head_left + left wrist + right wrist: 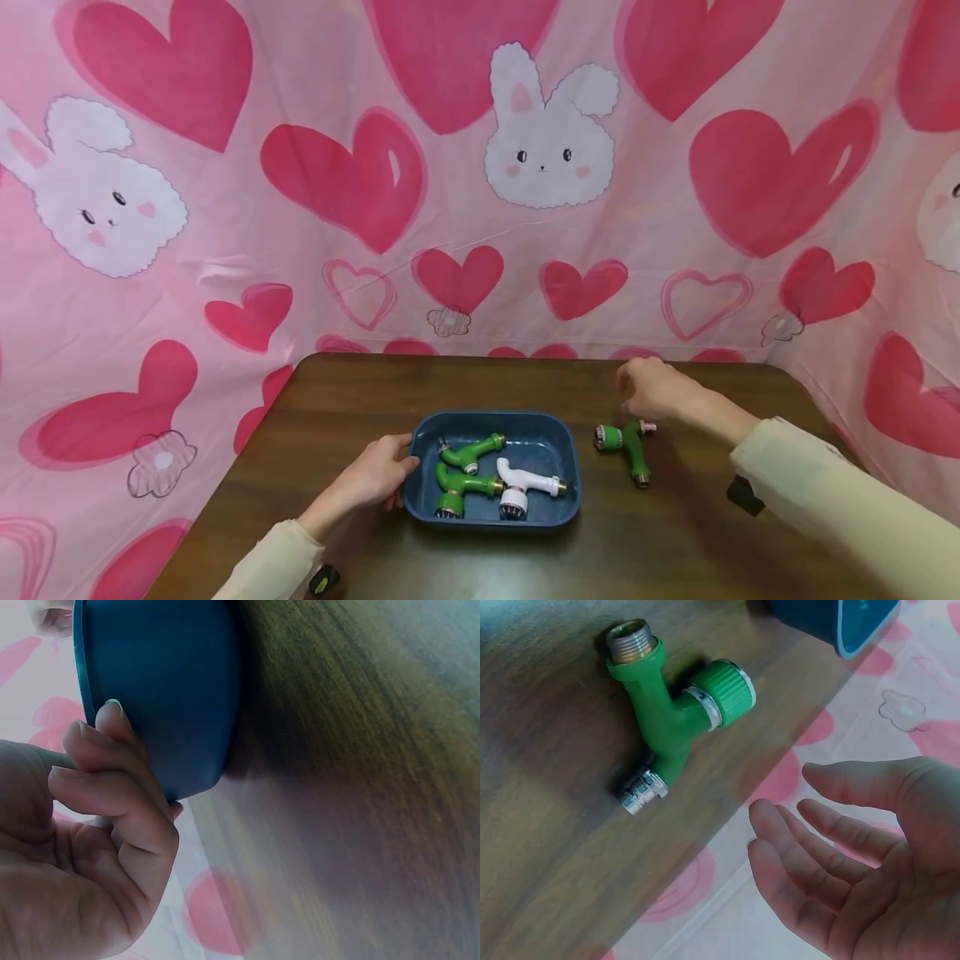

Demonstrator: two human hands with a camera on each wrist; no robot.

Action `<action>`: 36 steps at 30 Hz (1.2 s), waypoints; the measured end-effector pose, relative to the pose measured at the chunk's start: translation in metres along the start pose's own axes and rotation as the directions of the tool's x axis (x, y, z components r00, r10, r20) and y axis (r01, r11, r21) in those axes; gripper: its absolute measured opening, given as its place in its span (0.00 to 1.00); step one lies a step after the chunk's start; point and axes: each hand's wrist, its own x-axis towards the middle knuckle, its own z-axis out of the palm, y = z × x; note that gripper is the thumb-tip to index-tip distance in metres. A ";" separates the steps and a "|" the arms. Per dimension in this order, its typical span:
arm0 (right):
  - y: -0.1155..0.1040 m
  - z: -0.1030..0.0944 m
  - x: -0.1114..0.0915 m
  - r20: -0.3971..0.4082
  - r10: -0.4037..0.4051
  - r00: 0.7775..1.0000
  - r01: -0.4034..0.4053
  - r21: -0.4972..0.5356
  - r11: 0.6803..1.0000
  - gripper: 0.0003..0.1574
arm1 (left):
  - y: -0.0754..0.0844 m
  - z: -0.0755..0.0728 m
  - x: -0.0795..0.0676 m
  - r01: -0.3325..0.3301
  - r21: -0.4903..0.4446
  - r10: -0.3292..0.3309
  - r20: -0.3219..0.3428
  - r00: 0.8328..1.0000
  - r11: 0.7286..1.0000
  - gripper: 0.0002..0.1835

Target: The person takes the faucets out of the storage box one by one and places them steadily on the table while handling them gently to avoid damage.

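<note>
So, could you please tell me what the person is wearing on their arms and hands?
Both arms are in long cream sleeves, the left sleeve and the right sleeve. A small black device sits at each wrist, the left one with a green spot. The left hand and right hand are bare: no gloves, no rings visible.

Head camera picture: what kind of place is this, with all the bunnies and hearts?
Probably a small sorting station at home or in a workroom. A pink cloth with hearts and bunnies hangs round a dark wooden table, and a blue tray holds plastic taps.
</note>
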 end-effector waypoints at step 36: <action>-0.024 -0.021 -0.010 -0.101 -0.112 0.989 0.109 -0.031 0.994 0.16 | 0.003 0.002 0.000 0.029 0.010 -0.029 -0.014 0.999 1.000 0.29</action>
